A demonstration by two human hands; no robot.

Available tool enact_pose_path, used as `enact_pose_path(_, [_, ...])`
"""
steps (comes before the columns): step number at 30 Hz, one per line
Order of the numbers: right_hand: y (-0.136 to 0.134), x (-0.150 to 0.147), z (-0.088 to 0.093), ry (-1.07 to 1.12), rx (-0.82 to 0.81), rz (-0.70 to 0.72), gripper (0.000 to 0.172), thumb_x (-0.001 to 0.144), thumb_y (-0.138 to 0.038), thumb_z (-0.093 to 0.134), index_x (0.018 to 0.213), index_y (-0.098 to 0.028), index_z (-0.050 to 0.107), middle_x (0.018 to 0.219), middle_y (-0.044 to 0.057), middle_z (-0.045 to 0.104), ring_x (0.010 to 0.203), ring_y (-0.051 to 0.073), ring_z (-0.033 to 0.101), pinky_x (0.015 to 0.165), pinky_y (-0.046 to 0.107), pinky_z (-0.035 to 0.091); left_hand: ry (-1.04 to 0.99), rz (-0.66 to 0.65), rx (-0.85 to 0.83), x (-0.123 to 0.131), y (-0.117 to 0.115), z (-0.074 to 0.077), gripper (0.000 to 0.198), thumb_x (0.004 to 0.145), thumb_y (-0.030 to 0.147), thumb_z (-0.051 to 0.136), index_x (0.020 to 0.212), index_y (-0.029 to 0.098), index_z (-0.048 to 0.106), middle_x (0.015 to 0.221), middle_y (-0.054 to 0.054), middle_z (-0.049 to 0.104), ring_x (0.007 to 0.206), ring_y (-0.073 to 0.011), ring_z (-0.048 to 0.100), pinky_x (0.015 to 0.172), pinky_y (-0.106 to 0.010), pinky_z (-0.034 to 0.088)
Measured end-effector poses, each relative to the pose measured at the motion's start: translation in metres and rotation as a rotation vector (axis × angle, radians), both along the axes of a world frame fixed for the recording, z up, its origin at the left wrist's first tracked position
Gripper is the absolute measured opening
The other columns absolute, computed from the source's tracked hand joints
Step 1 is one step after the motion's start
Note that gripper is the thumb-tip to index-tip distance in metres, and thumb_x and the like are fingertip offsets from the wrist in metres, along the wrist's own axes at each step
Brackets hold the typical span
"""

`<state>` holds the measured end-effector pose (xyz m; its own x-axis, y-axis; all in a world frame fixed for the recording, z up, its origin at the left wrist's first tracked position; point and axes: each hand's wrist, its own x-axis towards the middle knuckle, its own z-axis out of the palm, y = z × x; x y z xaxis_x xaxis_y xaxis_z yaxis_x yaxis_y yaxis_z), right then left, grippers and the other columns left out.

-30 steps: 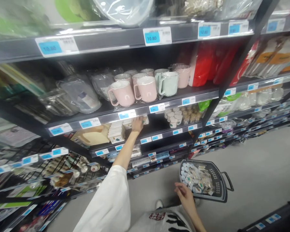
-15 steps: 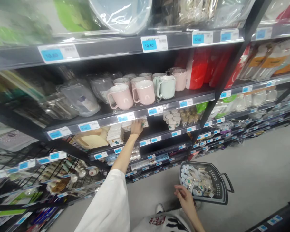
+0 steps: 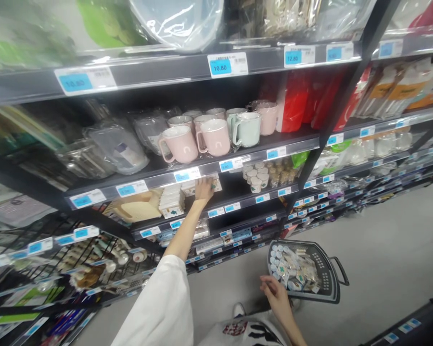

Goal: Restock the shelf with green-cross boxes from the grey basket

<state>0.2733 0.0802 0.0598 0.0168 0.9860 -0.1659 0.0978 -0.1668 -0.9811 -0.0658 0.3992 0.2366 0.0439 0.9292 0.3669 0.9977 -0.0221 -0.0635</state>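
My left hand reaches up into a low shelf under the mugs. Its fingers are closed round a small white box with a green mark, at the right end of a row of the same boxes. My right hand hangs low beside the near rim of a dark grey shopping basket on the floor. Its fingers are loosely spread and hold nothing. The basket holds several small white packs and round white lids.
Pink mugs and a pale green mug stand on the shelf above, with red packs to their right. Small white jars sit right of my left hand. Blue price tags line the shelf edges. Grey floor spreads to the right.
My left hand has stayed on the small box at the shelf. The view has shifted slightly. My right hand has barely moved beside the basket.
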Motion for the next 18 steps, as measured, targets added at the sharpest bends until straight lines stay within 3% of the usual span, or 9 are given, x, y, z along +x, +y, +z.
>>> enact_pose_path(7, [-0.005, -0.002, -0.003, 0.009, -0.005, -0.011, 0.036, 0.080, -0.056, 0.067, 0.088, -0.021, 0.074, 0.104, 0.014, 0.079, 0.076, 0.029, 0.076, 0.070, 0.041, 0.061, -0.028, -0.004, 0.029, 0.010, -0.014, 0.014, 0.041, 0.092, 0.027, 0.053, 0.131, 0.015, 0.061, 0.138, -0.021, 0.056, 0.131, -0.0385, 0.048, 0.113, -0.051, 0.034])
enact_pose_path(11, [-0.007, 0.000, -0.008, 0.001, 0.001, -0.040, 0.033, 0.078, -0.052, 0.069, 0.088, -0.021, 0.075, 0.102, 0.013, 0.079, 0.075, 0.028, 0.075, 0.066, 0.038, 0.060, -0.176, -0.083, 0.147, 0.026, -0.053, 0.016, 0.037, 0.100, 0.030, 0.041, 0.125, 0.020, 0.065, 0.145, -0.015, 0.055, 0.137, -0.0331, 0.045, 0.118, -0.050, 0.033])
enact_pose_path(13, [-0.006, 0.003, -0.013, 0.007, -0.013, -0.058, 0.033, 0.078, -0.052, 0.069, 0.087, -0.021, 0.074, 0.099, 0.012, 0.079, 0.074, 0.027, 0.075, 0.063, 0.036, 0.059, -0.249, -0.191, 0.077, 0.040, -0.090, -0.003, 0.038, 0.101, 0.031, 0.037, 0.124, 0.023, 0.067, 0.142, -0.013, 0.058, 0.139, -0.0292, 0.046, 0.120, -0.049, 0.033])
enact_pose_path(14, [-0.007, 0.005, -0.015, 0.008, -0.025, -0.065, 0.033, 0.078, -0.051, 0.068, 0.087, -0.020, 0.074, 0.095, 0.011, 0.079, 0.072, 0.026, 0.074, 0.062, 0.035, 0.058, -0.275, -0.263, -0.016, 0.050, -0.112, -0.019, 0.039, 0.101, 0.031, 0.036, 0.124, 0.025, 0.067, 0.139, -0.013, 0.061, 0.138, -0.0281, 0.047, 0.120, -0.049, 0.034])
enact_pose_path(16, [-0.008, 0.006, -0.020, -0.004, -0.063, -0.081, 0.032, 0.077, -0.050, 0.068, 0.086, -0.020, 0.074, 0.081, 0.007, 0.077, 0.064, 0.023, 0.071, 0.060, 0.033, 0.056, -0.306, -0.449, -0.328, 0.072, -0.164, -0.063, 0.042, 0.100, 0.032, 0.035, 0.125, 0.028, 0.068, 0.132, -0.013, 0.066, 0.134, -0.0273, 0.053, 0.119, -0.049, 0.037])
enact_pose_path(18, [-0.010, 0.006, -0.024, -0.050, -0.110, -0.139, 0.029, 0.076, -0.048, 0.069, 0.079, -0.020, 0.074, 0.066, 0.002, 0.072, 0.057, 0.020, 0.067, 0.058, 0.031, 0.054, -0.302, -0.546, -0.729, 0.097, -0.224, -0.113, 0.044, 0.099, 0.032, 0.035, 0.132, 0.028, 0.065, 0.132, -0.014, 0.067, 0.132, -0.0272, 0.057, 0.116, -0.050, 0.040])
